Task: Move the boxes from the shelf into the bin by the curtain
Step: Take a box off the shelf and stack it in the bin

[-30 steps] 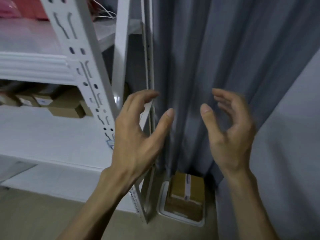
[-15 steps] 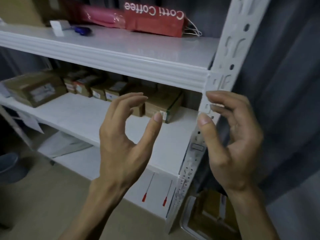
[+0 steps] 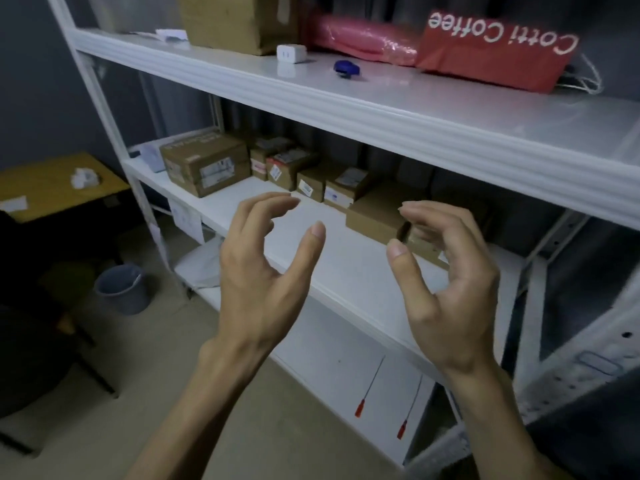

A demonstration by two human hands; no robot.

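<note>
Several brown cardboard boxes stand in a row at the back of the white middle shelf [image 3: 346, 268]. A large box [image 3: 204, 164] is at the left, small labelled boxes [image 3: 311, 181] in the middle, and a plain box [image 3: 377, 216] at the right. My left hand [image 3: 266, 265] hovers in front of the shelf, fingers loosely curled and holding nothing. My right hand [image 3: 446, 271] hovers just in front of the plain box, also empty, partly hiding a box behind it. The bin by the curtain is out of view.
The top shelf carries a big cardboard box [image 3: 239, 22], a white plug [image 3: 291, 53], a blue object [image 3: 346, 68], a pink bag and a red Cotti Coffee bag [image 3: 495, 53]. A grey bucket [image 3: 121, 289] stands on the floor at left, beside a yellow table [image 3: 52, 185].
The view has swung left from the curtain and the bin to the shelf. Both empty hands now hover before the middle shelf's boxes.
</note>
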